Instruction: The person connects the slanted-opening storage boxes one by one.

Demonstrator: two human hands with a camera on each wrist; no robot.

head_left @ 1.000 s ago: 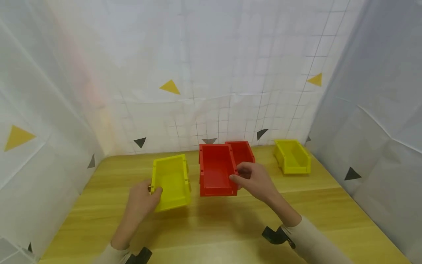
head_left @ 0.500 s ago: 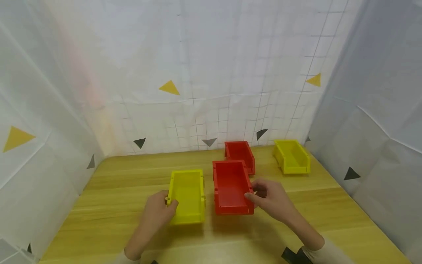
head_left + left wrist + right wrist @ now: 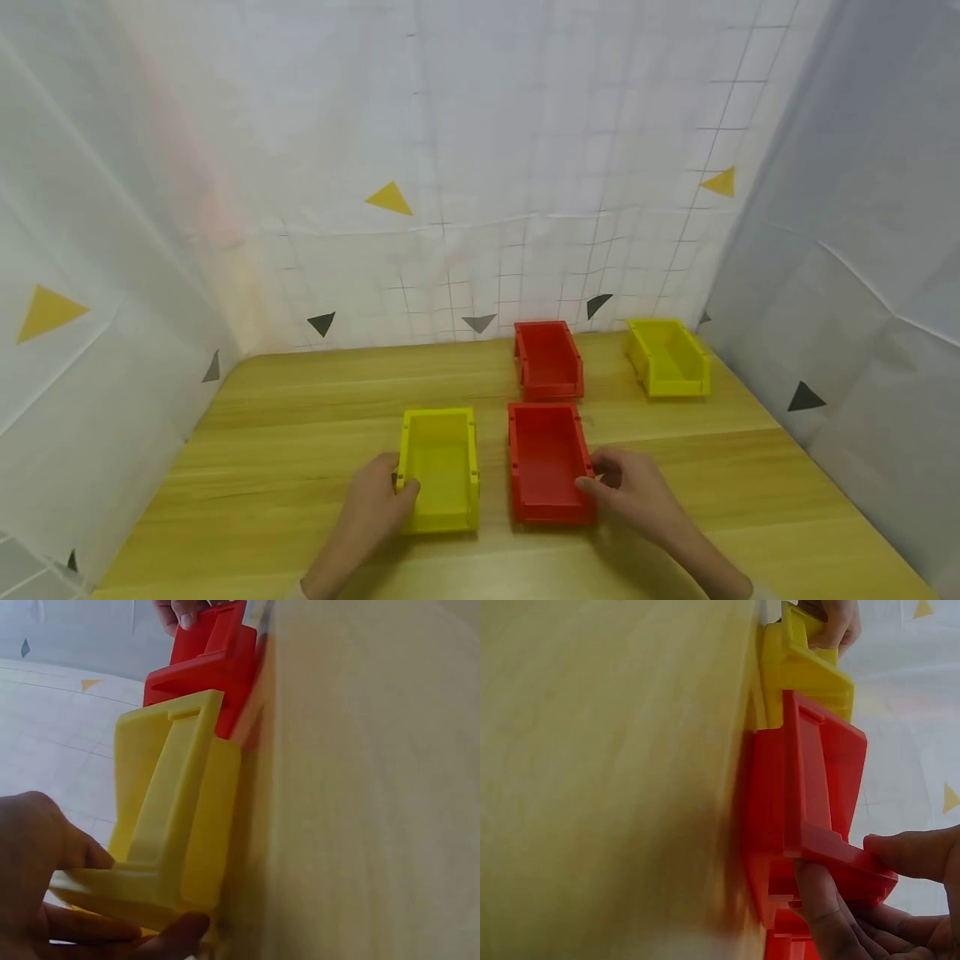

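My left hand [image 3: 375, 504] pinches the left side wall of a yellow storage bin [image 3: 438, 471], thumb inside and fingers outside. To its right, a red storage bin [image 3: 551, 467] is gripped by my right hand [image 3: 633, 496] at its right wall, thumb over the rim. Both bins face me with their low fronts, side by side with a narrow gap. In the left wrist view the yellow bin [image 3: 176, 802] is close over the wood, fingers curled beneath its edge. The right wrist view shows the red bin [image 3: 810, 795] low at the table, fingers under its side lip.
Behind the held red bin stands a second red bin [image 3: 549, 362]. A second yellow bin [image 3: 667, 358] is at the back right, near the right wall. White sheeting [image 3: 480, 167] with triangle marks encloses the wooden table [image 3: 300, 400] at the back and sides.
Both held bins have come toward me, down and to the right. The yellow one has straightened from a tilt, and the second red bin is now uncovered. The back bins have stayed put.
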